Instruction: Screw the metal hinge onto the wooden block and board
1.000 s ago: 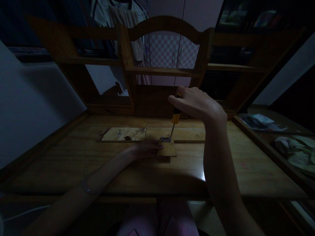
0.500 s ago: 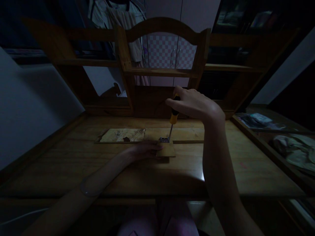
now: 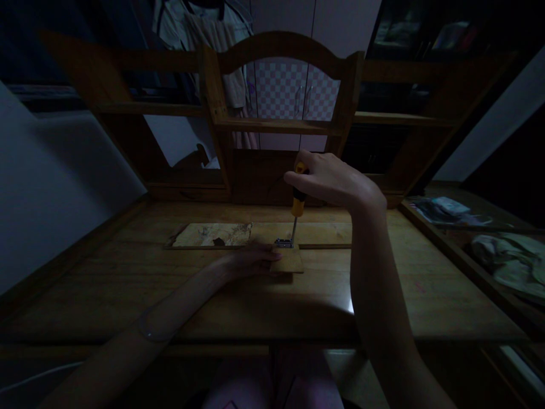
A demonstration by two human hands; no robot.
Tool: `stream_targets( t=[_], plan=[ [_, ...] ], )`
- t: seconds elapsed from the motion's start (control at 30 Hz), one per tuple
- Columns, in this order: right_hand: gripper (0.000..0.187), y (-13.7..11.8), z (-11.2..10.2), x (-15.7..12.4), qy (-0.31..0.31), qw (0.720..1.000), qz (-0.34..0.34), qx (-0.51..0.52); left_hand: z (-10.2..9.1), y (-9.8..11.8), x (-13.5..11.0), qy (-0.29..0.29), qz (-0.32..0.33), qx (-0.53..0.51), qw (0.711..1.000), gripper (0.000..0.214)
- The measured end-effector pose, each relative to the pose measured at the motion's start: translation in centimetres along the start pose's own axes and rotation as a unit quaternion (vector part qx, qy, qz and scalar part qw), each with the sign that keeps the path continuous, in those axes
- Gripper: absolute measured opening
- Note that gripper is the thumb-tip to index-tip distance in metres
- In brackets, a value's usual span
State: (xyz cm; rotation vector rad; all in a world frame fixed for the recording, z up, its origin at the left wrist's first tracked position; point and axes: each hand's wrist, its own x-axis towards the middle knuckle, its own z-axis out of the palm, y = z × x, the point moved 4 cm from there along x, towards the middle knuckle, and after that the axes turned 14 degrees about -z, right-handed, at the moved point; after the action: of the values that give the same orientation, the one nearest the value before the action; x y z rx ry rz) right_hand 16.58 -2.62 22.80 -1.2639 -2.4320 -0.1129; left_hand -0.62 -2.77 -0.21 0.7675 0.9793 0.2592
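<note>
A yellow and black screwdriver (image 3: 298, 205) stands nearly upright in my right hand (image 3: 326, 176), whose fingers wrap round the top of its handle. Its metal shaft runs down to a small metal hinge-like fitting (image 3: 284, 243). The fitting lies at the far edge of a small flat wooden board (image 3: 288, 261). My left hand (image 3: 255, 257) grips the left side of this board, with a fingertip on its top face; the other fingers are partly hidden. Behind the board, a long light strip (image 3: 213, 233) with a torn, stained left part lies along the desk.
The wooden desk top (image 3: 179, 295) spreads all round, with a wooden shelf frame (image 3: 281, 124) rising at its back. To the right, beyond a raised edge, lie cloth (image 3: 511, 261) and plastic-wrapped things (image 3: 447, 209). A white wall (image 3: 51, 159) borders the left.
The top of the screwdriver handle has shifted slightly left with my right hand, and the grip on it has turned a little. My left hand and the board stay in place.
</note>
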Motion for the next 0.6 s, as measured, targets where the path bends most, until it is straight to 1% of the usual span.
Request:
stream_targets(
  t=[0.07, 0.13, 0.23, 0.3, 0.33, 0.4, 0.47, 0.53, 0.6],
  plan=[
    [0.029, -0.1, 0.11, 0.19, -0.003, 1.0, -0.022, 0.011, -0.06, 0.0, -0.05, 0.007, 0.002, -0.001, 1.0, 0.034],
    [0.026, -0.15, 0.25, 0.34, 0.001, 1.0, -0.029, -0.001, 0.0, 0.02, -0.12, -0.001, 0.007, -0.001, 1.0, 0.034],
    [0.035, -0.1, 0.32, 0.3, 0.008, 0.999, -0.008, -0.034, 0.2, 0.04, -0.19, -0.018, 0.007, 0.002, 1.0, 0.037],
    [0.045, 0.01, 0.31, 0.13, 0.002, 1.0, 0.013, -0.027, 0.29, 0.06, -0.21, -0.015, 0.002, 0.004, 1.0, 0.036],
    [0.047, 0.07, 0.27, 0.06, -0.001, 1.0, 0.02, -0.02, 0.32, 0.08, -0.21, -0.011, -0.001, 0.004, 1.0, 0.034],
    [0.042, 0.17, 0.14, 0.0, -0.001, 1.0, 0.02, -0.01, 0.38, 0.1, -0.26, -0.004, -0.005, 0.0, 1.0, 0.029],
    [0.032, 0.16, 0.06, 0.09, 0.002, 1.0, -0.003, -0.009, 0.41, 0.14, -0.37, 0.0, -0.004, -0.007, 1.0, 0.027],
    [0.024, 0.09, 0.09, 0.23, 0.003, 1.0, -0.029, -0.01, 0.4, 0.16, -0.51, 0.002, 0.0, -0.01, 1.0, 0.03],
    [0.02, 0.05, 0.12, 0.3, 0.005, 0.999, -0.039, -0.02, 0.33, 0.16, -0.61, 0.005, 0.004, -0.011, 1.0, 0.033]
  ],
)
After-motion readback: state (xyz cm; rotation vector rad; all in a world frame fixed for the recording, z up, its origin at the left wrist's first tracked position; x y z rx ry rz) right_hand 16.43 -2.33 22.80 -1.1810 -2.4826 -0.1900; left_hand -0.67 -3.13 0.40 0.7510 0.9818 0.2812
